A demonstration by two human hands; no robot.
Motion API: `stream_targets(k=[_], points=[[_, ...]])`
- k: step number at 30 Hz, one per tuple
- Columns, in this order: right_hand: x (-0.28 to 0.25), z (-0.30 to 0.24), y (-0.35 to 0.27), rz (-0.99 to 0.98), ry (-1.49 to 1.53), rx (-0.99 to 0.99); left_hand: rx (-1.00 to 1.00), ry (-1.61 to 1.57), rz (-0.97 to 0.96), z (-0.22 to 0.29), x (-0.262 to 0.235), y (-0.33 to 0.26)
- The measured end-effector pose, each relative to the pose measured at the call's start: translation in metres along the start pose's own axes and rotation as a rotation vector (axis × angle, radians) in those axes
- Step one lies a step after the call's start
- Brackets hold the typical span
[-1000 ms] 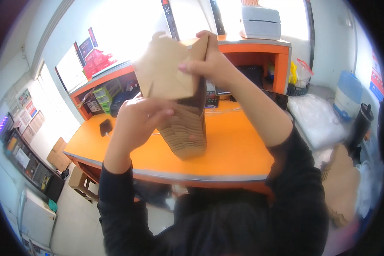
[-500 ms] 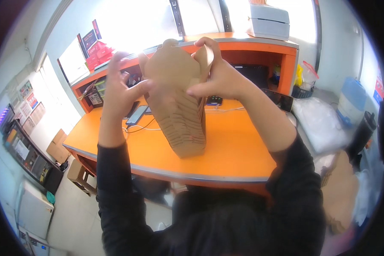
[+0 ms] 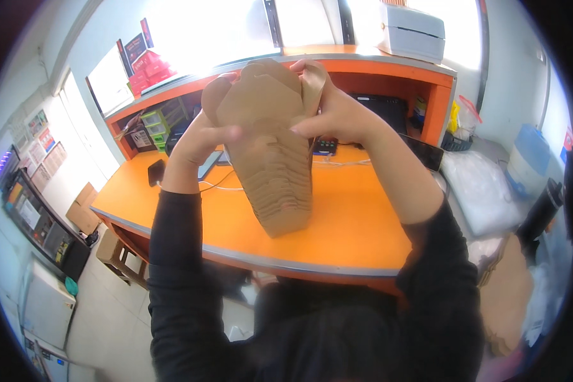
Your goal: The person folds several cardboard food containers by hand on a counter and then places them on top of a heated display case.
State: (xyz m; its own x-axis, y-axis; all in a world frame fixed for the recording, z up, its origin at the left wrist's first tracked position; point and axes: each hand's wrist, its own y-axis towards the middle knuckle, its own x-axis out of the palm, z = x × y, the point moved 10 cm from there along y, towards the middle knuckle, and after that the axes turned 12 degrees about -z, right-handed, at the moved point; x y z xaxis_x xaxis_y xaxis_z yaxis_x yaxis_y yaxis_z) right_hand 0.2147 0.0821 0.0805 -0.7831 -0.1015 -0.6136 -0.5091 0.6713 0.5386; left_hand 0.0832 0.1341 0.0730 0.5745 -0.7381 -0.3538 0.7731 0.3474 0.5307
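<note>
A tall stack of nested brown kraft paper food boxes (image 3: pixel 275 172) stands tilted on the orange table (image 3: pixel 369 223), its lower end toward me. Rounded flaps spread out at its upper end. My left hand (image 3: pixel 200 143) is closed on the stack's left side, its thumb across the front and its other fingers mostly hidden behind a flap. On the other side my right hand (image 3: pixel 344 114) grips the upper right edge, thumb in front and fingers curled around the right flap.
Behind the stack runs an orange shelf unit (image 3: pixel 442 102) with a white printer (image 3: pixel 414 38) and red boxes (image 3: pixel 149 67) on top. Green drawers (image 3: pixel 156 130) sit inside it. Cables and a phone (image 3: pixel 209 167) lie left of the stack. White plastic packaging (image 3: pixel 484 191) is at right.
My left hand has moved in from beside the stack and closed on its left side. The left flap now spreads outward. My right hand keeps its hold.
</note>
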Motion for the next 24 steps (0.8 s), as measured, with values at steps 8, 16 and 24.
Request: stream_targets(k=[8,16,24], points=[[-0.009,0.011,0.004,0.191,0.356,0.051,0.193,-0.345,0.105,-0.012,-0.008,-0.001],[-0.016,0.048,0.017,0.435,0.445,0.056,0.080,-0.234,0.449,-0.022,-0.011,0.005],[-0.003,0.080,0.016,0.399,0.654,0.195,-0.027,-0.229,0.474,-0.037,-0.006,-0.001]])
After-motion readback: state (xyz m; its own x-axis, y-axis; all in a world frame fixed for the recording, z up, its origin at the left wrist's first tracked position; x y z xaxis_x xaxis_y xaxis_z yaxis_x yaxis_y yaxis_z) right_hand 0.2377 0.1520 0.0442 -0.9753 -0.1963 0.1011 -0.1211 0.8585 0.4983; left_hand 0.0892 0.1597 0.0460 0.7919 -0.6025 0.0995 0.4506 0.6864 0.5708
